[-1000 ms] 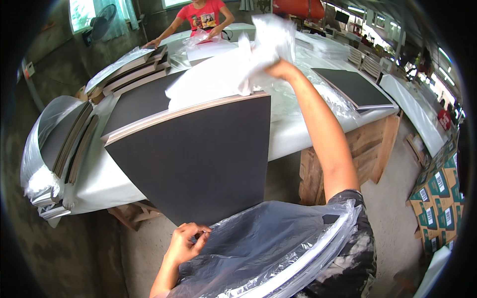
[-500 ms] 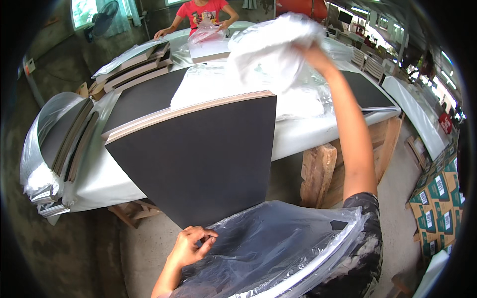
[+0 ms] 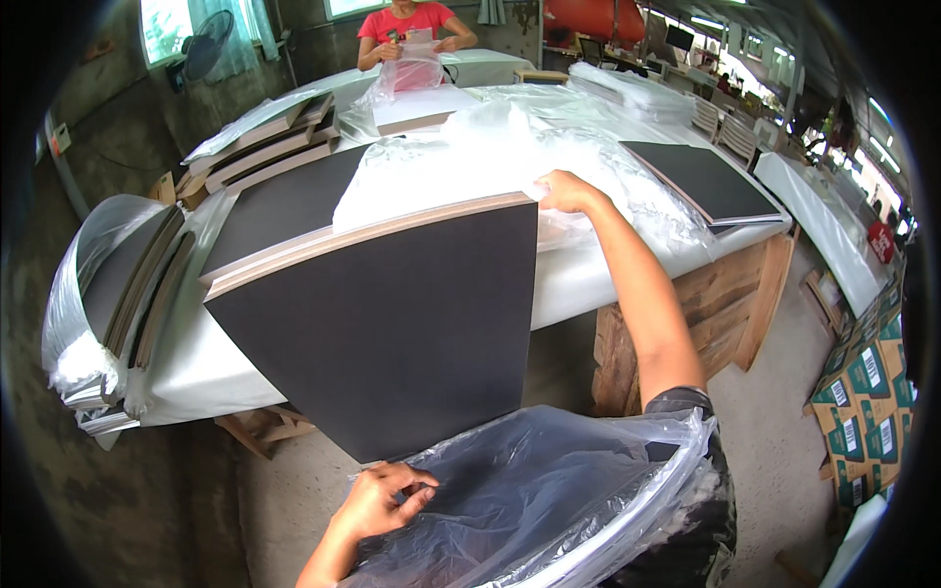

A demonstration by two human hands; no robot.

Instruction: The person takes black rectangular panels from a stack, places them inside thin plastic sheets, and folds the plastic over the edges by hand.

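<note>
A large black panel [image 3: 392, 314] with pale layered edges leans upright against the table's near side; its top edge looks like several sheets together. Clear plastic bag film [image 3: 549, 480] covers my lap and right upper arm, meeting the panel's lower edge. My left hand [image 3: 384, 498] is closed with curled fingers at the bag's edge, beside the panel's bottom corner. At the panel's upper right corner, my right hand [image 3: 569, 193] is closed, a bit of white showing at its fingertips; what it grips is partly hidden. Behind it lies a heap of crumpled white plastic film [image 3: 441, 171].
More black panels lie at left [image 3: 284, 201] and right [image 3: 706, 181]. A panel stack [image 3: 270, 147] stands back left; bagged panels [image 3: 132, 274] lie far left. Across the table a person [image 3: 417, 44] in red handles clear plastic. Patterned cartons [image 3: 867, 421] stand right.
My right hand has come down from above the table to the panel's corner, and the white bundle it held now lies spread behind. The person opposite has raised both hands to the plastic.
</note>
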